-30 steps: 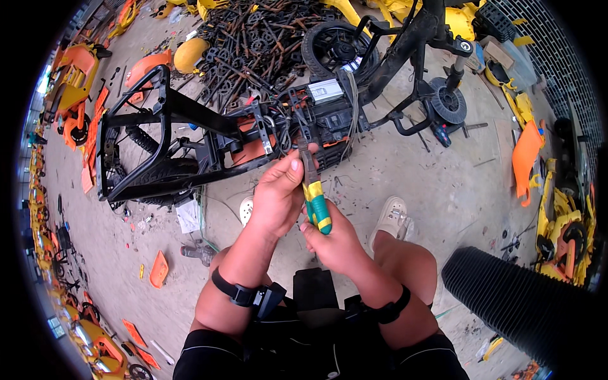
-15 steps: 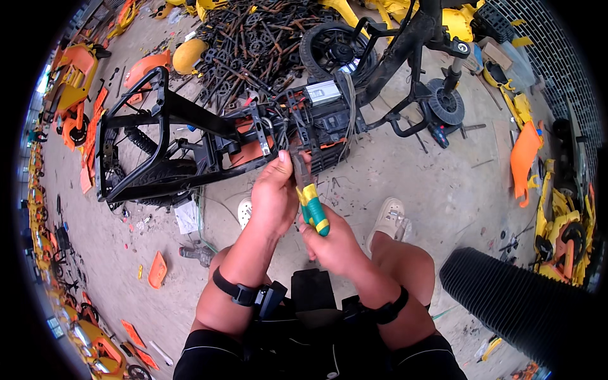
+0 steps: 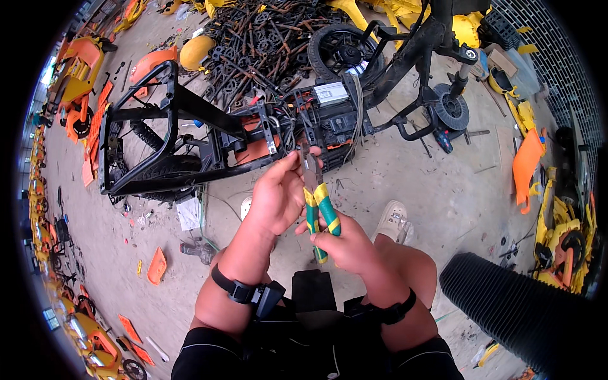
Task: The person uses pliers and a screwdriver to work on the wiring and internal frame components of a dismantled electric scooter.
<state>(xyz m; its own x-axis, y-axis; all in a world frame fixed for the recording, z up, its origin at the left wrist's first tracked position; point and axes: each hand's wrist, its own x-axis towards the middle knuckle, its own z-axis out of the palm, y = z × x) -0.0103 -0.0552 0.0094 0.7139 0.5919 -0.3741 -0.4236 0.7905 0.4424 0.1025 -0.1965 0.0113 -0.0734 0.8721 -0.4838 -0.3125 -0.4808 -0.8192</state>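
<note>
My right hand (image 3: 345, 246) grips pliers (image 3: 326, 206) with green and yellow handles, which stand spread apart. The plier jaws point away from me, up to the near side of a black scooter frame (image 3: 206, 118) lying across the floor. My left hand (image 3: 278, 193) is beside the jaws, its fingers curled in a pinch near loose wires (image 3: 289, 130); what lies between them is too small to make out. A silver box (image 3: 331, 94) and black electrical parts sit in the frame just beyond my hands.
Behind the frame rises a heap of rusty metal parts (image 3: 259, 50), with a black wheel (image 3: 347, 52) beside it. A power drill (image 3: 443, 140) lies to the right. Orange panels (image 3: 528, 166) are on the floor, and a black ribbed tube (image 3: 500, 304) juts in at lower right.
The plier handles have spread from nearly closed to apart. My left-hand fingers have loosened and shifted slightly. The whole view has shifted a little.
</note>
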